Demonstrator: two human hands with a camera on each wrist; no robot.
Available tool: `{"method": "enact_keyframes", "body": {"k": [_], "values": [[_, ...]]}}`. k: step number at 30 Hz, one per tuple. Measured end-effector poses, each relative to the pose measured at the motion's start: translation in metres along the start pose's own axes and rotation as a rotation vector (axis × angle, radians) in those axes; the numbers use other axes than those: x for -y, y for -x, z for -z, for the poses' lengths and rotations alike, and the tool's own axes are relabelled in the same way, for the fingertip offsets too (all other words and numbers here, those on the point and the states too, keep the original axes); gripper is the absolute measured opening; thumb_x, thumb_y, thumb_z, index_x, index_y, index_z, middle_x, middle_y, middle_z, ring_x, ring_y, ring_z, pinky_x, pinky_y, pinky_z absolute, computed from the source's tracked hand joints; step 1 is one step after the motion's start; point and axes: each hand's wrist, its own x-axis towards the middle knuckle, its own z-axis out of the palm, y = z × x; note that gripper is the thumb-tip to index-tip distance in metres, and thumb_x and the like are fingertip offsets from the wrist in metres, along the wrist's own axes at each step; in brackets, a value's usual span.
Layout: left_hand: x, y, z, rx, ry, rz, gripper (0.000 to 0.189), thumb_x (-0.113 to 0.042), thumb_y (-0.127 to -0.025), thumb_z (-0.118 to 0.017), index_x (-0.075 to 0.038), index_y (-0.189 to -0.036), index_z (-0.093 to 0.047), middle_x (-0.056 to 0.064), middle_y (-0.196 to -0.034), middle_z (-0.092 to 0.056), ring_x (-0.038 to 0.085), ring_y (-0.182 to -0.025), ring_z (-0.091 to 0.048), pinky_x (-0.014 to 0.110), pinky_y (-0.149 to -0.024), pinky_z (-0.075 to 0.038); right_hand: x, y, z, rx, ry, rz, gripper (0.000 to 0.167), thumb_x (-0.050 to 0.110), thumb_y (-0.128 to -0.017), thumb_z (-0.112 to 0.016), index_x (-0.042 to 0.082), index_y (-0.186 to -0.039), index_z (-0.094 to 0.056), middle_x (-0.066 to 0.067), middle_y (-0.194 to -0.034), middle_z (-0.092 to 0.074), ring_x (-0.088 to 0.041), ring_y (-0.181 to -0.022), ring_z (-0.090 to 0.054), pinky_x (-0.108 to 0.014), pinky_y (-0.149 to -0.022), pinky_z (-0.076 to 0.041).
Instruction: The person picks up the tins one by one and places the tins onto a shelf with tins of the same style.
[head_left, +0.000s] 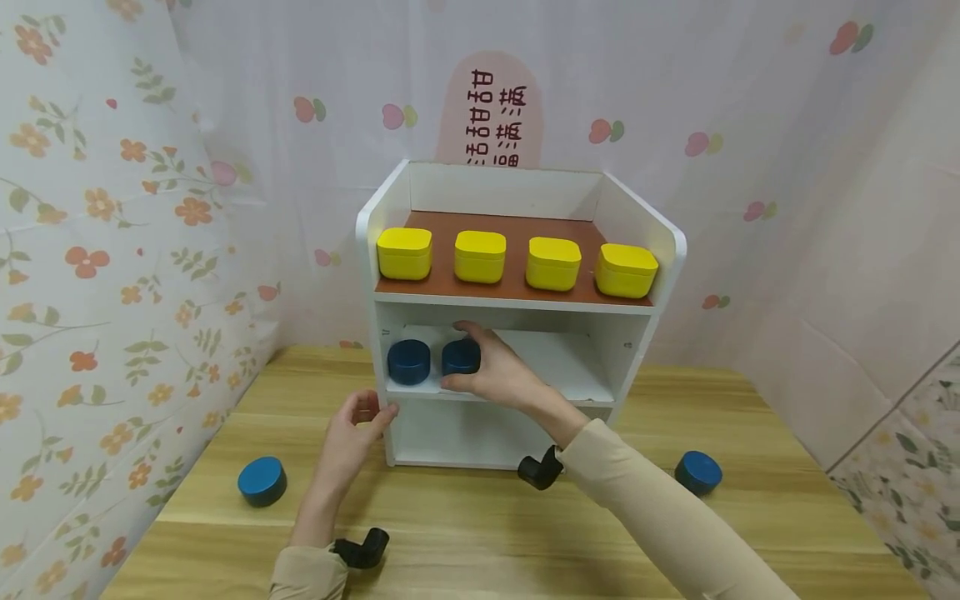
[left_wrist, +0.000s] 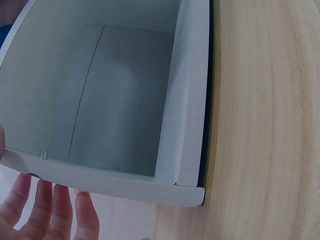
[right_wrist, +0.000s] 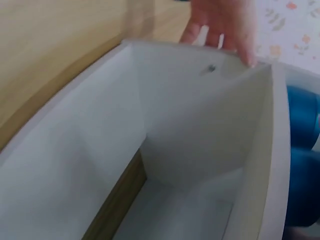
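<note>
My right arm slants forward, right hand clamped thumb-in-front on a blue cylindrical container; my left hand pinches the white side panel.

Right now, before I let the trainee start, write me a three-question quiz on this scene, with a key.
1. How many round blue boxes sit on the wooden table itself?
2. True or false: the left hand is holding a yellow box.
3. At which level of the white cabinet is the blue box that the right hand grips?
A) top
B) middle
C) bottom

Key:
1. Two, one on each side of the cabinet.
2. False; it is at the cabinet's side wall with no box in it, and the yellow boxes stand on top.
3. B.
</note>
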Motion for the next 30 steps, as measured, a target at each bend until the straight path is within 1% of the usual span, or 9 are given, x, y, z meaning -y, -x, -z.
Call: {"method": "enact_keyframes", "body": {"k": [3, 5, 9, 13, 18, 22, 26, 30], "values": [[0.000, 0.000, 0.001, -0.004, -0.014, -0.011, 0.047, -0.033, -0.092, -0.070, -0.006, -0.125, -0.053, 0.014, -0.122, -0.053, 0.024, -0.110, -0.048, 0.027, -0.083, -0.046, 0.002, 0.001, -0.006, -0.055, -0.025, 0.003, 0.085, 0.027, -0.080, -0.082, 0.011, -0.149, -0.035, -0.009, -0.149, -0.039, -0.026, -0.130, -0.041, -0.047, -0.107, -0.034], [0.000, 0.000, 0.001, -0.007, -0.019, -0.020, 0.047, -0.035, -0.092, -0.070, -0.006, -0.124, -0.053, 0.014, -0.121, -0.053, 0.025, -0.109, -0.048, 0.027, -0.083, -0.047, 0.003, 0.002, -0.010, -0.093, -0.010, 0.008, 0.087, 0.030, -0.078, -0.083, 0.012, -0.148, -0.035, -0.009, -0.149, -0.040, -0.026, -0.130, -0.040, -0.047, -0.106, -0.035], [0.000, 0.001, 0.000, -0.008, -0.023, -0.034, 0.049, -0.038, -0.091, -0.070, -0.006, -0.124, -0.053, 0.013, -0.119, -0.053, 0.025, -0.108, -0.049, 0.027, -0.081, -0.049, 0.005, 0.005, -0.018, -0.153, 0.061, 0.011, 0.089, 0.035, -0.077, -0.084, 0.014, -0.149, -0.036, -0.008, -0.148, -0.039, -0.027, -0.131, -0.038, -0.049, -0.104, -0.037], [0.001, 0.002, -0.001, -0.009, -0.021, -0.031, 0.048, -0.037, -0.091, -0.070, -0.005, -0.124, -0.053, 0.013, -0.120, -0.053, 0.025, -0.108, -0.048, 0.027, -0.081, -0.049, 0.009, 0.011, -0.021, -0.216, 0.086, -0.019, 0.089, 0.037, -0.077, -0.083, 0.017, -0.149, -0.036, -0.009, -0.150, -0.035, -0.030, -0.132, -0.035, -0.053, -0.104, -0.036], [0.002, 0.000, -0.002, -0.004, -0.018, -0.014, 0.048, -0.036, -0.091, -0.070, -0.006, -0.125, -0.053, 0.013, -0.121, -0.053, 0.025, -0.109, -0.048, 0.025, -0.080, -0.048, 0.013, 0.020, -0.017, -0.325, 0.038, -0.027, 0.084, 0.032, -0.078, -0.084, 0.018, -0.148, -0.039, -0.008, -0.151, -0.033, -0.030, -0.135, -0.030, -0.053, -0.104, -0.035], [0.002, -0.002, -0.001, -0.004, -0.015, -0.007, 0.046, -0.032, -0.092, -0.071, -0.005, -0.125, -0.053, 0.014, -0.122, -0.052, 0.025, -0.110, -0.048, 0.023, -0.079, -0.048, 0.014, 0.031, -0.014, -0.381, 0.005, -0.022, 0.081, 0.028, -0.081, -0.082, 0.018, -0.148, -0.038, -0.008, -0.150, -0.034, -0.029, -0.135, -0.029, -0.053, -0.104, -0.035], [0.001, -0.003, 0.002, -0.009, -0.037, -0.020, 0.046, -0.033, -0.092, -0.070, -0.005, -0.124, -0.053, 0.015, -0.120, -0.053, 0.026, -0.110, -0.049, 0.023, -0.078, -0.048, 0.016, 0.046, -0.013, -0.430, -0.045, -0.037, 0.076, 0.025, -0.084, -0.078, 0.018, -0.148, -0.037, -0.008, -0.149, -0.033, -0.028, -0.133, -0.031, -0.053, -0.105, -0.034], [0.001, -0.001, 0.003, -0.011, -0.054, -0.034, 0.048, -0.038, -0.091, -0.070, -0.005, -0.123, -0.054, 0.015, -0.120, -0.054, 0.026, -0.109, -0.049, 0.025, -0.079, -0.048, 0.017, 0.062, -0.011, -0.483, -0.105, -0.032, 0.065, 0.023, -0.085, -0.076, 0.016, -0.142, -0.045, -0.008, -0.144, -0.037, -0.029, -0.131, -0.036, -0.055, -0.105, -0.033]]}}
